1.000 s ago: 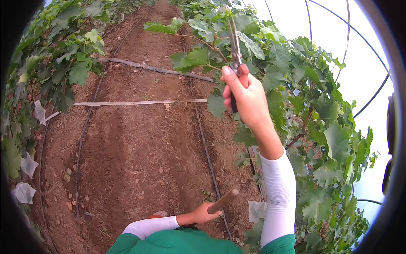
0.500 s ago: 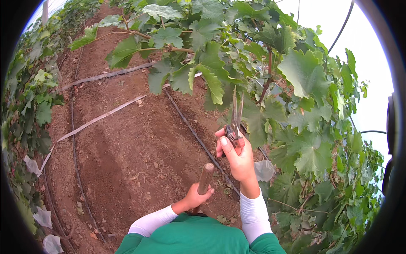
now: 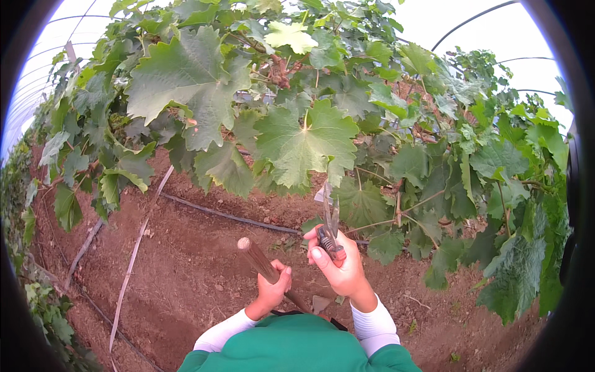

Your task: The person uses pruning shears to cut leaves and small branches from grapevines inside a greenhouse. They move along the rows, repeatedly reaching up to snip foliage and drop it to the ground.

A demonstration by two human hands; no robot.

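My left hand [image 3: 273,289] is closed round a brown wooden pole [image 3: 260,260], its blunt end standing up past the thumb and its lower part passing behind my body. In my right hand [image 3: 342,271] is a pair of pruning shears [image 3: 330,230] with a coiled spring and a reddish handle. The blades point up and away, slightly parted, and no stem shows between them. Just beyond their tips hangs a broad grapevine leaf [image 3: 308,142]. A thin vine shoot [image 3: 398,214] with several leaves lies to the right of the shears.
Dense grapevine foliage [image 3: 186,80] spans the far side and the right. Below it, a dark drip hose [image 3: 229,216] runs along brown soil [image 3: 192,266]. A pale strip [image 3: 133,260] crosses the ground at left. Curved hoops [image 3: 474,23] arch overhead.
My view has swung to the right, so the vines now stretch across the front. Both hands keep their holds; the shears now sit below a large leaf.
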